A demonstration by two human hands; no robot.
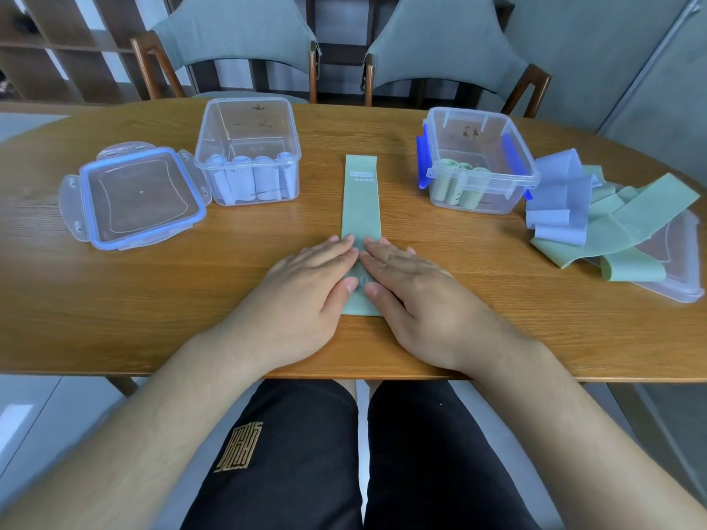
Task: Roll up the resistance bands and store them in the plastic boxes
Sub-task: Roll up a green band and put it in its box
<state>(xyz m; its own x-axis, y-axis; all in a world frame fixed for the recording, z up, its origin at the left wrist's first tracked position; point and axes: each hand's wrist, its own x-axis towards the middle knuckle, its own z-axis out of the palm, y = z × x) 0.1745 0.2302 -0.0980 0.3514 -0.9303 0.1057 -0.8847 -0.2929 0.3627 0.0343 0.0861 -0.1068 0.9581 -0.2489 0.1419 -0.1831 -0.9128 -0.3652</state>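
A: Hands?
B: Left hand (306, 285) and right hand (417, 288) both flat, fingers straight, pressing the near end of the green band (359, 200). Fingertips almost meet on it. Nothing gripped.
A: Band where?
B: Flat on the counter (191, 300), running away from the person, between the two boxes. Not rolled yet.
A: What's done?
B: Left box (214, 120) has four blue rolls (248, 181) standing in it. Right box (436, 147) has green rolls (463, 185), maybe three, hard to count. Both boxes open.
A: What's left?
B: This band, plus the pile (597, 219) just right of the right box: blue and green loops tangled, several, partly lying on the right lid (685, 262). Left lid (141, 193) sits beside the left box. I'd call it roughly half done.
A: Next?
B: Probably start the roll from the near end, then drop it into the right box with the other greens
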